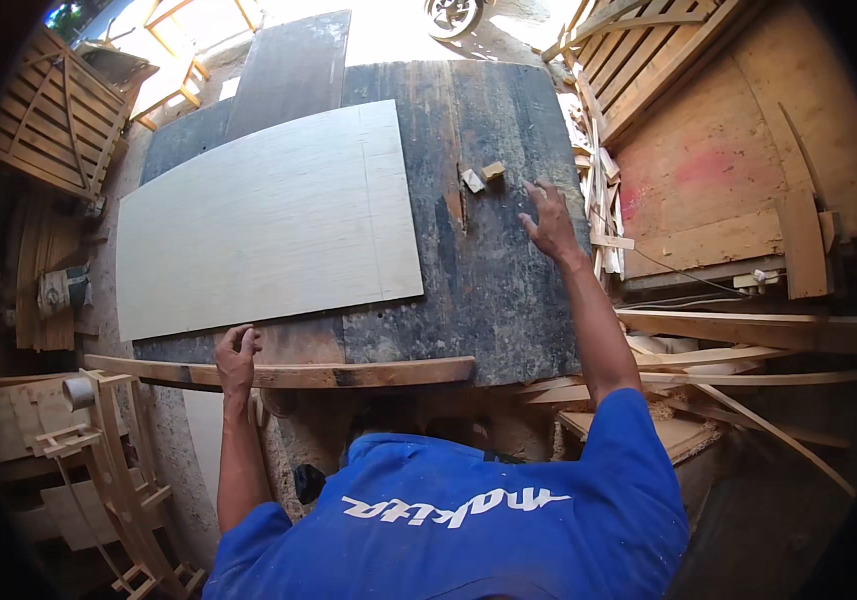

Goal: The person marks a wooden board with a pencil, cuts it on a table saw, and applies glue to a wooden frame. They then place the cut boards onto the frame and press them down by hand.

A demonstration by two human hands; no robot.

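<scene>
A large pale plywood sheet (269, 225) lies on the dark, stained worktable (509, 290), with a thin line marked near its right end. By the sheet's near edge is my left hand (237, 356), its fingers loosely bent and nothing visible in them. The wrist passes over a long wooden strip (389, 374) along the table's front edge. Over the table's right side reaches my right hand (552, 222), open with fingers apart and holding nothing. Just left of its fingertips sit two small wood blocks, one whitish block (472, 181) and one yellowish block (493, 171).
A dark board (289, 75) extends past the table's far edge. Slatted wooden frames (54, 110) stand at far left and far right. Wood scraps and long strips (749, 328) crowd the right side. A narrow wooden frame (114, 470) stands at lower left. A wheel (454, 14) shows beyond the table.
</scene>
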